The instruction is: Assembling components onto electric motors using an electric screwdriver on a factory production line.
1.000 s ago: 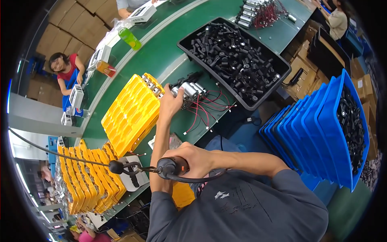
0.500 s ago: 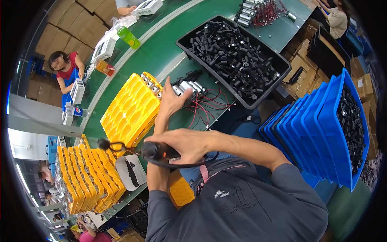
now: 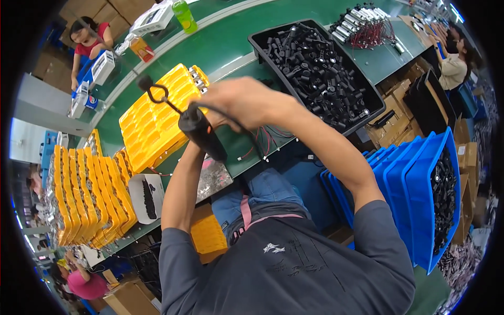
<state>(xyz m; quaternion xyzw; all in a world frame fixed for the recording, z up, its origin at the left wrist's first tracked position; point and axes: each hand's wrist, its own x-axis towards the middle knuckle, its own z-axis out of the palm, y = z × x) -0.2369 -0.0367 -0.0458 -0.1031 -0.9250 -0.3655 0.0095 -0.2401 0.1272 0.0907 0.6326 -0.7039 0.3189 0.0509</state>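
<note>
The tilted black tool [image 3: 203, 135] is left of the frame's centre. Beside its top, the right hand [image 3: 244, 102] is blurred, fingers hidden; I cannot tell whether its grip is clamped on the tool. The left hand [image 3: 214, 126] is mostly covered, its grip unreadable too. Around them spreads the green worktop [image 3: 226, 47], with a yellow tray [image 3: 155, 118] at left and a black bin [image 3: 367, 122] at upper right. A pink-clad person [image 3: 86, 286] blurs at lower left.

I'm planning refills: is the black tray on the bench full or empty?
Full or nearly so: small black parts lie heaped across the black tray, hiding its bottom.
</note>
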